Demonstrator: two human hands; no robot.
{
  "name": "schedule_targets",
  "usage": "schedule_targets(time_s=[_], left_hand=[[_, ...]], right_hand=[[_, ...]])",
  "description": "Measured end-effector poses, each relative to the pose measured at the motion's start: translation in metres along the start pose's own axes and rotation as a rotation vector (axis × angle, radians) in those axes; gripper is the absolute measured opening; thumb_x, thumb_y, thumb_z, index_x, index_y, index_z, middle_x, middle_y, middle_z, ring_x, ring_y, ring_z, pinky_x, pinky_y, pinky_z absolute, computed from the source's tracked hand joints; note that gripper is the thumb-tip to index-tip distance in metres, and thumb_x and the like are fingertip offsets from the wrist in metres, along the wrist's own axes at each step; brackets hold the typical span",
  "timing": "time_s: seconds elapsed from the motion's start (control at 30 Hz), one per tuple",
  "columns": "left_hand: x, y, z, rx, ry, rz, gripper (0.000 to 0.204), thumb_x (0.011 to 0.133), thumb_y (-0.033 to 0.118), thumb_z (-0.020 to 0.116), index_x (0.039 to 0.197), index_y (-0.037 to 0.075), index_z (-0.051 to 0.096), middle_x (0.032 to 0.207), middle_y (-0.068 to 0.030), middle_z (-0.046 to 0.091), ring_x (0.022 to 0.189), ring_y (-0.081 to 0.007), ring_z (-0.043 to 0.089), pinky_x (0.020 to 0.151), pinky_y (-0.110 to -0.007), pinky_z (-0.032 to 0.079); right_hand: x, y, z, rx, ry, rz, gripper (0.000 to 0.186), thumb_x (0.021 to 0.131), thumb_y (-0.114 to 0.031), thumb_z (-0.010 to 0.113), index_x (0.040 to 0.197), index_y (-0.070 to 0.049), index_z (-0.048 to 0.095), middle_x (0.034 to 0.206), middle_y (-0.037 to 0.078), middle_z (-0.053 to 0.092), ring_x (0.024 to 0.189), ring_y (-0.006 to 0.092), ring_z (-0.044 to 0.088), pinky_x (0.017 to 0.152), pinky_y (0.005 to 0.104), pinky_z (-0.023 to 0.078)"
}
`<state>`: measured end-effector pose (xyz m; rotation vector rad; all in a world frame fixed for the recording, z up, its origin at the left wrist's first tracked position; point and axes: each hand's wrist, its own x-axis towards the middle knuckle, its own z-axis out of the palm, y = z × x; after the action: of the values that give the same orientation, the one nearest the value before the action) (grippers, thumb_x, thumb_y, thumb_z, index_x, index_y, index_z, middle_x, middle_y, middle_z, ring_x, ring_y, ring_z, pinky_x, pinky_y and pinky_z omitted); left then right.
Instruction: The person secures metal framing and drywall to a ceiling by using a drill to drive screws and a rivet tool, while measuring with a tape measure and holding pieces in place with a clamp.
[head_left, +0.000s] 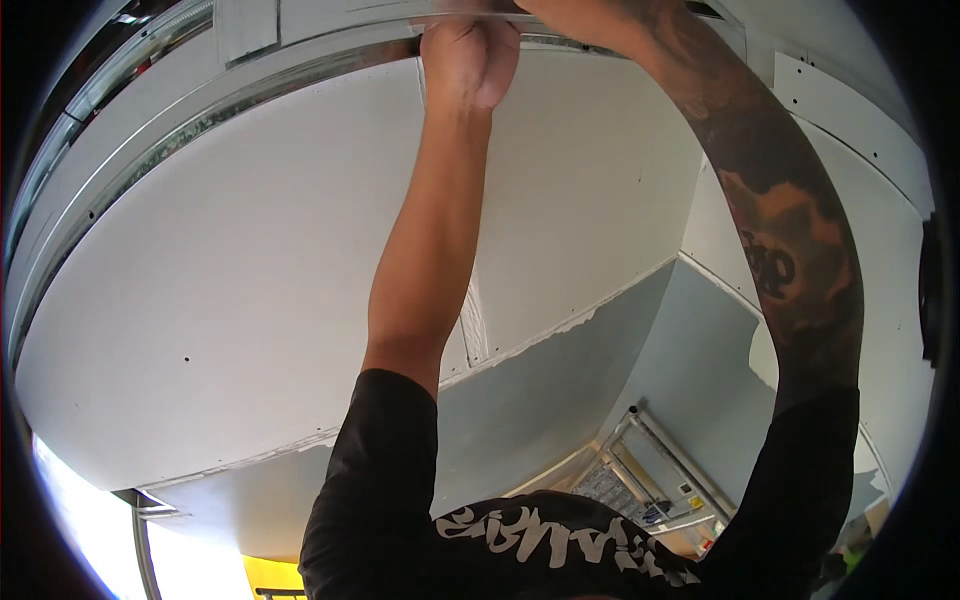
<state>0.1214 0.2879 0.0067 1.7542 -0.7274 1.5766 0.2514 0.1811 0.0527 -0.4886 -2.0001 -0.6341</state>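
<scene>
Both my arms reach up to the top edge of the view. My left hand is at a long metal strip that runs along the edge of the white boards; only its wrist and heel show plainly, and its fingers are hidden. To the right of it, my right hand is mostly cut off by the top of the picture, close to the same strip. What either hand holds, if anything, cannot be seen. Behind my left forearm spreads a large white plasterboard panel with a few dark screw dots.
Blue-grey wall surfaces meet the white boards along a rough plastered joint. Below on the right stands a metal scaffold frame. Bright light comes in at lower left beside a grey upright post and a yellow object.
</scene>
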Motion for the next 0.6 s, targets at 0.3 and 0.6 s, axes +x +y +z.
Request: schedule_targets(time_s=[0.3,0.6], left_hand=[[-0.008,0.03,-0.014,1.097,0.285,0.126,0.026,0.102,0.03,0.055,0.11,0.005,0.059,0.11,-0.0026,0.062,0.099,-0.0157,0.059,0.088,-0.03,0.046],[0.009,0.021,-0.019,1.112,0.155,0.316,0.02,0.096,0.023,0.057,0.099,0.003,0.057,0.095,-0.0085,0.06,0.088,-0.0239,0.056,0.08,-0.036,0.045]], right_hand=[[0.02,0.037,0.051,0.122,0.237,-0.23,0.026,0.095,-0.023,0.061,0.095,0.002,0.061,0.084,0.018,0.069,0.077,0.032,0.069,0.068,0.0409,0.053],[0.023,0.047,0.024,0.059,0.179,-0.302,0.028,0.093,-0.026,0.066,0.089,0.001,0.059,0.071,0.016,0.064,0.065,0.026,0.064,0.063,0.0395,0.05]])
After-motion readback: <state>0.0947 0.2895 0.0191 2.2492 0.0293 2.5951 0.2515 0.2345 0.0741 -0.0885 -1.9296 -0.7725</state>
